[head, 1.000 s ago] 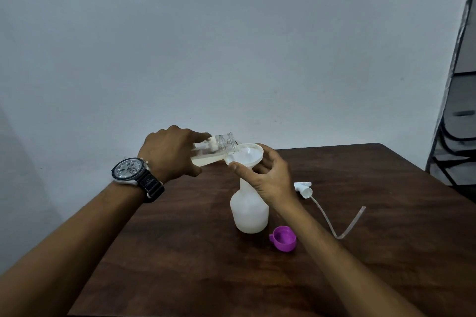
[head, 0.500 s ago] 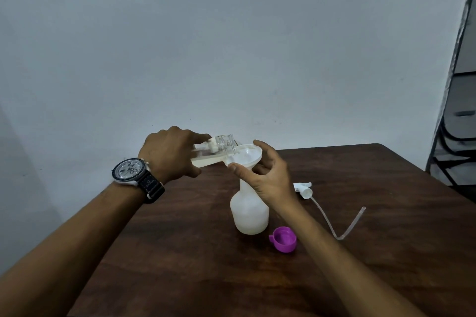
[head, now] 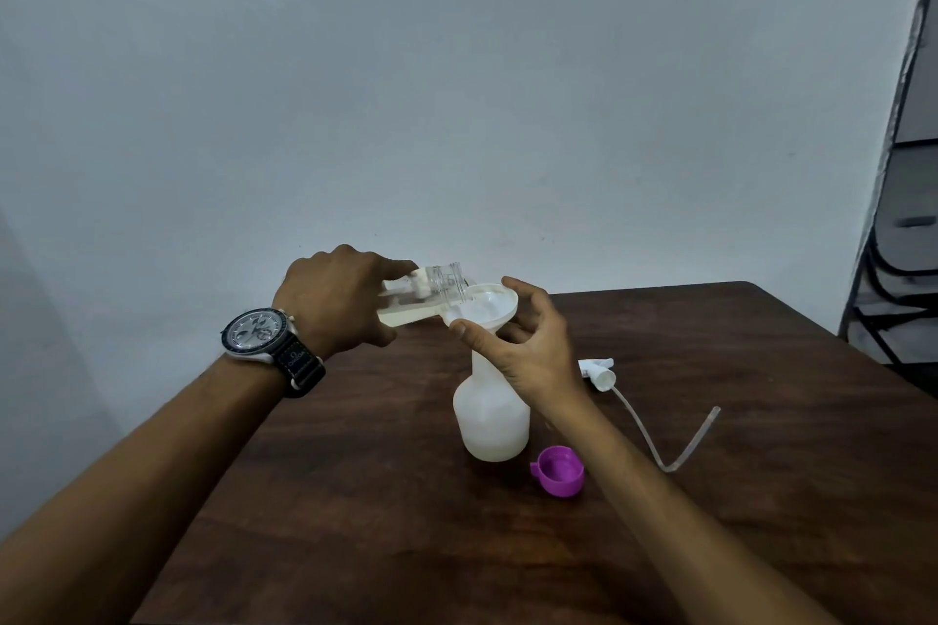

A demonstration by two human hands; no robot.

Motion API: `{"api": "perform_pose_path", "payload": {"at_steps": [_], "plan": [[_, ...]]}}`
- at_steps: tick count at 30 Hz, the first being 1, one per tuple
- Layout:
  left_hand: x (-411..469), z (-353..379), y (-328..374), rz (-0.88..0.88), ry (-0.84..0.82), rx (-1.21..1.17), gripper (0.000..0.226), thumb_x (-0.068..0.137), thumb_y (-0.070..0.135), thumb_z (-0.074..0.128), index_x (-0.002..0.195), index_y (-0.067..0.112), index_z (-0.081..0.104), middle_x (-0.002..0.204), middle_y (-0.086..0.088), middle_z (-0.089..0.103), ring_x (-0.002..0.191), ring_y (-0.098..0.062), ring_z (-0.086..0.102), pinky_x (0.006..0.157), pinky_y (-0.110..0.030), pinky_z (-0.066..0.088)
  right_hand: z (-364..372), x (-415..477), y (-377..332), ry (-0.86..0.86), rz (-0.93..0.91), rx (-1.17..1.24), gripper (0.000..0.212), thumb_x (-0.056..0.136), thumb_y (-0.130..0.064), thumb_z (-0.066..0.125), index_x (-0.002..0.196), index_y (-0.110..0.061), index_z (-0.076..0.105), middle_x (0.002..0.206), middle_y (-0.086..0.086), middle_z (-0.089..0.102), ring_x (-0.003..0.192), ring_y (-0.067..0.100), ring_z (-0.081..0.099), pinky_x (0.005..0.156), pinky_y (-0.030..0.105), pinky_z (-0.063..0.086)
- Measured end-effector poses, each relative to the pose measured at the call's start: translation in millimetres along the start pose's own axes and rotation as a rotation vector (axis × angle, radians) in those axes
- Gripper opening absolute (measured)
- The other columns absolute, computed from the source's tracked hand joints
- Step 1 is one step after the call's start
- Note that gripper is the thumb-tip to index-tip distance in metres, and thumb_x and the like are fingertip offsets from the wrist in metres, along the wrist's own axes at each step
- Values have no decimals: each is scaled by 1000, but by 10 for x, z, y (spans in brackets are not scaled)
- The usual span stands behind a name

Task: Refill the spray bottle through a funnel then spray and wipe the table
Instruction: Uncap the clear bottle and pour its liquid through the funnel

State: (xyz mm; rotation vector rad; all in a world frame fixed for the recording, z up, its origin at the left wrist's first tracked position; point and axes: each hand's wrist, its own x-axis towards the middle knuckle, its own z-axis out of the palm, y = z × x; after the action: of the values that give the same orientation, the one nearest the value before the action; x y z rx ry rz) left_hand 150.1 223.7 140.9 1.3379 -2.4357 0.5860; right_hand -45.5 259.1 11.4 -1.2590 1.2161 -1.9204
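Upright on the dark table (head: 761, 472), one milky-white spray bottle (head: 490, 421) is standing with one white funnel (head: 487, 305) sitting in its neck. The right hand (head: 528, 350) is pinching the funnel's rim, directly above the spray bottle. The left hand (head: 340, 299) is gripping one clear refill bottle (head: 446, 282), tipping its mouth over the funnel. One purple cap (head: 558, 471) and one spray head (head: 599, 371) are lying nearby.

Clear bottle (head: 447, 281) and funnel (head: 490, 306) are filling the gap between left hand (head: 339, 300) and right hand (head: 530, 348) fingers (head: 528, 295). Below the right fingers, spray bottle (head: 491, 421) and purple cap (head: 557, 472) are blocking; outboard, sprayer head (head: 599, 370) is trailing its tube (head: 682, 449). Beneath the left fingers, bare table (head: 350, 472) is lying open.
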Motion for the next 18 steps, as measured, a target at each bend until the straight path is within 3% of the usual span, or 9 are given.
{"api": "perform_pose_path", "payload": {"at_steps": [11,18], "plan": [[7,-16,5,12,4,13,77,74,42,80,143,55,49,111,14,74,99,-21,69,69,-29,47,-5,3,-4,1,-1,-2,89,53,-50,99,130,-37,56,124,-12,69,111,5,72,84,22,61],[17,-4,-7,16,13,15,77,74,43,81,143,55,50,112,16,75,98,-19,69,66,-27,43,-7,7,-6,-10,1,3,82,59,-41,100,128,-38,55,122,-12,69,108,2,72,80,19,60]]}}
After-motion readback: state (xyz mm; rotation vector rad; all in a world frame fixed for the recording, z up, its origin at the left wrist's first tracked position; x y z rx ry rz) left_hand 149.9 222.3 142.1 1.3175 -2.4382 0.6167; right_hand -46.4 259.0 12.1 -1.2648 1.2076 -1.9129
